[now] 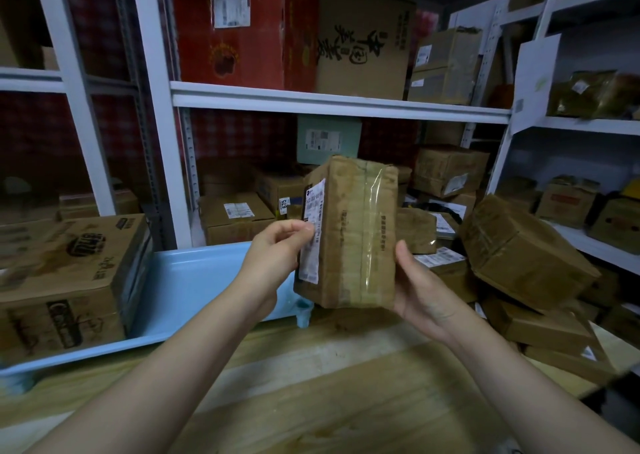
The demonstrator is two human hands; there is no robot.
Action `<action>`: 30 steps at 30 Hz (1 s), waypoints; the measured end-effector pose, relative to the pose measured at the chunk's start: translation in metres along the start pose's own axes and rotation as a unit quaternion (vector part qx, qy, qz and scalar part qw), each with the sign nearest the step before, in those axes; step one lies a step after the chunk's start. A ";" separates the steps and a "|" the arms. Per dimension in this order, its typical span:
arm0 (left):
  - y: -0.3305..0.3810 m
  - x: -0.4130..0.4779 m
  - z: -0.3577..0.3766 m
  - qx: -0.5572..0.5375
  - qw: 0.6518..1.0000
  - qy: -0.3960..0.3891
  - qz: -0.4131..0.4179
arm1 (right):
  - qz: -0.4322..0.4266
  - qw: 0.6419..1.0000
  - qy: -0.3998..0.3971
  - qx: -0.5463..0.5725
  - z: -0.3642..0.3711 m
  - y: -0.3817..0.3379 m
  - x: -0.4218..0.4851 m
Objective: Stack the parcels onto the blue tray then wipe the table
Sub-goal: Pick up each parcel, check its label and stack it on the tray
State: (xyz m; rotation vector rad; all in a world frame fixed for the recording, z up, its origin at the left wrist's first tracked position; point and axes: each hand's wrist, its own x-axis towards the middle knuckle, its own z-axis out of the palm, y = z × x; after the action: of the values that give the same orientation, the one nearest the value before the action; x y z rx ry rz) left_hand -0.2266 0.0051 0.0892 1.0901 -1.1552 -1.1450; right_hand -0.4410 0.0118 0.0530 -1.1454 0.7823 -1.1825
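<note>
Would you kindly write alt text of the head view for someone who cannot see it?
Both hands hold a cardboard parcel upright over a wooden table, the left hand on its labelled side, the right hand opposite. A blue tray holding one large box sits left; more parcels are piled right.

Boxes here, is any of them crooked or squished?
Yes. The big brown box on the right lies tilted on top of the pile, not flat, with creased cardboard. The held parcel also looks crumpled at its top.
</note>
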 end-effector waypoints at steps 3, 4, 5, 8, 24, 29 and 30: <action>0.006 -0.003 -0.002 -0.005 1.000 -0.010 -0.005 | 0.024 0.999 0.024 0.011 0.002 -0.004 0.003; 0.008 -0.004 -0.002 -0.006 1.000 -0.013 -0.005 | 0.026 0.999 0.028 0.014 0.003 -0.004 0.004; 0.010 -0.005 -0.002 -0.006 1.000 -0.017 -0.004 | 0.027 0.999 0.031 0.024 0.004 -0.004 0.005; 0.015 -0.004 -0.004 0.001 1.000 -0.025 0.002 | 0.020 0.997 0.037 0.061 0.007 -0.004 0.008; 0.015 -0.005 -0.005 0.032 0.998 -0.027 0.043 | -0.006 0.991 0.102 0.081 0.014 -0.006 0.014; 0.018 -0.004 -0.006 0.001 0.999 -0.036 0.027 | -0.049 0.985 0.139 0.089 0.013 -0.006 0.015; 0.017 -0.004 -0.007 0.006 0.999 -0.037 0.023 | -0.048 0.983 0.148 0.100 0.012 -0.006 0.015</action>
State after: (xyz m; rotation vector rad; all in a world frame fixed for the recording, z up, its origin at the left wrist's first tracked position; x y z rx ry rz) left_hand -0.2182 0.0117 0.1053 1.0327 -1.2397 -1.1510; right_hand -0.4276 0.0002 0.0634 -0.8594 0.8170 -1.5008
